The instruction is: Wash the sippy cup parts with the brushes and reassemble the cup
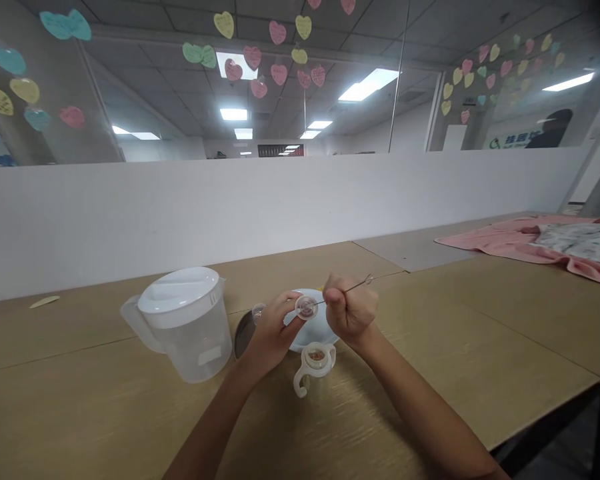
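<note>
My left hand (pixel 275 327) grips a small clear round cap (pixel 307 307) between thumb and fingers, its round face toward me. My right hand (pixel 351 308) is closed around a thin metal wire tool (pixel 359 285); a loop shows at its upper end, and the other end touches or lies close to the cap. Behind both hands sits a pale blue bowl (pixel 313 330), partly covered by them. Nearer to me stands a small clear container (pixel 316 363) with a white hooked handle and reddish bits inside.
A lidded clear plastic pitcher (pixel 193 333) stands on the left, beside a dark round tray (pixel 243 333). Another small clear piece (pixel 259 313) is behind my left hand. Pink cloth (pixel 510 238) lies at the far right of the wooden table (pixel 430 333), below a white wall (pixel 230 213).
</note>
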Motion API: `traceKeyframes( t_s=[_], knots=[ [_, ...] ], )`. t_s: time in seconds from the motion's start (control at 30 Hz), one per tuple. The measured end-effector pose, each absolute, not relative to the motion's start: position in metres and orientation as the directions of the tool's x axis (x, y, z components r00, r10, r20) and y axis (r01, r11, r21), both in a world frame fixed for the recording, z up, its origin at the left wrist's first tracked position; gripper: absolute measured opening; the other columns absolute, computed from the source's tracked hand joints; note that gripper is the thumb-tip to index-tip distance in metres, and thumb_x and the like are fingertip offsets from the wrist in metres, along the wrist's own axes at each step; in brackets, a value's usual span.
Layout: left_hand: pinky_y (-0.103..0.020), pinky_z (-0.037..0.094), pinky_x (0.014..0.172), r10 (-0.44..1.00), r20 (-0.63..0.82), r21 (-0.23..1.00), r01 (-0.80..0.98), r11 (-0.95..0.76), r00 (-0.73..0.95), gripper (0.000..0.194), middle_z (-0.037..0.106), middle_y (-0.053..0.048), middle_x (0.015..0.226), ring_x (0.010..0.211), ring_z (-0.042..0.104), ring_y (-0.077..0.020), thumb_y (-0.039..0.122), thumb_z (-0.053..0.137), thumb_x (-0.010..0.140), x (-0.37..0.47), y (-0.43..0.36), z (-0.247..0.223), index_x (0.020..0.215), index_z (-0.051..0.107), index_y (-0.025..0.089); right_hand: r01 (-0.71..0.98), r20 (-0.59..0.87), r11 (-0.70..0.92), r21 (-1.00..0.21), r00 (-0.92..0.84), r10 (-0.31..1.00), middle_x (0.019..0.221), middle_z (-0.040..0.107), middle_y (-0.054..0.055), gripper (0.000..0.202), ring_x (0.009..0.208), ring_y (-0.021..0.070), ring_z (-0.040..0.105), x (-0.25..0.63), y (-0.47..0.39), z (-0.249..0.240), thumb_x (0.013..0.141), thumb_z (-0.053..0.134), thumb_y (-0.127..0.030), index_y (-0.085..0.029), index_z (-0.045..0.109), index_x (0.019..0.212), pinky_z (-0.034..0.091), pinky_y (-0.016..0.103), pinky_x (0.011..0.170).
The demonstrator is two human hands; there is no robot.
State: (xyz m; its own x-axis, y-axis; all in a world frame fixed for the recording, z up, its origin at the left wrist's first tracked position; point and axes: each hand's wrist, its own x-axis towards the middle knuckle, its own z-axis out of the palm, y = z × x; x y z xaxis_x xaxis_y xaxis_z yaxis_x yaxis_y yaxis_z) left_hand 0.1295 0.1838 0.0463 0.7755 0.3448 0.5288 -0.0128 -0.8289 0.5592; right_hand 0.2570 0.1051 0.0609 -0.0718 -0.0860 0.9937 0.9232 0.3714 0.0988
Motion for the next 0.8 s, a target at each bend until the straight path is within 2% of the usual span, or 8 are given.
traceKeyframes(
  t_s=[0.2, 0.33, 0.5, 0.67, 0.8],
  knots=[
    [-0.029, 0.042, 0.090, 0.362, 0.542, 0.588, -0.035, -0.808, 0.758, 0.023, 0.061, -0.003, 0.103, 0.098, 0.055, -0.0183, 0.033, 0.047, 0.090, 0.130, 0.178, 0.045, 0.090, 0.068, 0.023, 0.953, 0.983, 0.241, 0.185, -0.180, -0.042, 0.047, 0.043, -0.002, 0.041, 0.044, 0.0099, 0.038, 0.253, 0.108, 0.064, 0.099, 0.028, -0.028, -0.020, 0.038, 0.060, 0.027, 0.025, 0.048],
    [-0.030, 0.046, 0.088, 0.441, 0.544, 0.699, -0.093, -0.709, 0.714, 0.026, 0.062, -0.006, 0.107, 0.098, 0.057, -0.0188, 0.035, 0.049, 0.088, 0.131, 0.177, 0.047, 0.086, 0.070, 0.020, 0.962, 0.991, 0.239, 0.132, -0.127, -0.038, 0.045, 0.042, -0.002, 0.043, 0.043, 0.0096, 0.038, 0.257, 0.115, 0.058, 0.099, 0.028, -0.027, -0.020, 0.038, 0.058, 0.028, 0.025, 0.048],
    [-0.025, 0.053, 0.061, 0.595, 0.461, 0.848, -0.129, -0.514, 0.658, 0.032, 0.063, -0.007, 0.097, 0.068, 0.062, -0.0144, 0.042, 0.056, 0.082, 0.129, 0.186, 0.049, 0.092, 0.070, 0.015, 0.936, 0.998, 0.352, 0.016, -0.035, 0.048, 0.048, 0.048, 0.000, 0.045, 0.043, 0.0085, 0.045, 0.257, 0.123, 0.051, 0.099, 0.026, -0.029, -0.019, 0.043, 0.058, 0.032, 0.022, 0.048],
    [-0.024, 0.052, 0.070, 0.544, 0.464, 0.848, -0.173, -0.500, 0.699, 0.030, 0.066, -0.003, 0.076, 0.075, 0.063, -0.0162, 0.039, 0.053, 0.084, 0.126, 0.187, 0.051, 0.085, 0.071, 0.015, 0.929, 0.996, 0.369, -0.009, -0.026, 0.090, 0.047, 0.046, -0.002, 0.044, 0.041, 0.0074, 0.040, 0.249, 0.129, 0.050, 0.098, 0.028, -0.025, -0.019, 0.044, 0.058, 0.030, 0.021, 0.045],
    [-0.023, 0.051, 0.065, 0.547, 0.472, 0.855, -0.208, -0.475, 0.692, 0.030, 0.064, -0.002, 0.065, 0.066, 0.060, -0.0143, 0.039, 0.058, 0.081, 0.129, 0.185, 0.051, 0.074, 0.071, 0.013, 0.933, 0.988, 0.361, 0.005, -0.059, 0.140, 0.046, 0.045, -0.002, 0.045, 0.042, 0.0079, 0.041, 0.243, 0.122, 0.055, 0.097, 0.031, -0.025, -0.018, 0.045, 0.055, 0.030, 0.022, 0.046]
  ],
)
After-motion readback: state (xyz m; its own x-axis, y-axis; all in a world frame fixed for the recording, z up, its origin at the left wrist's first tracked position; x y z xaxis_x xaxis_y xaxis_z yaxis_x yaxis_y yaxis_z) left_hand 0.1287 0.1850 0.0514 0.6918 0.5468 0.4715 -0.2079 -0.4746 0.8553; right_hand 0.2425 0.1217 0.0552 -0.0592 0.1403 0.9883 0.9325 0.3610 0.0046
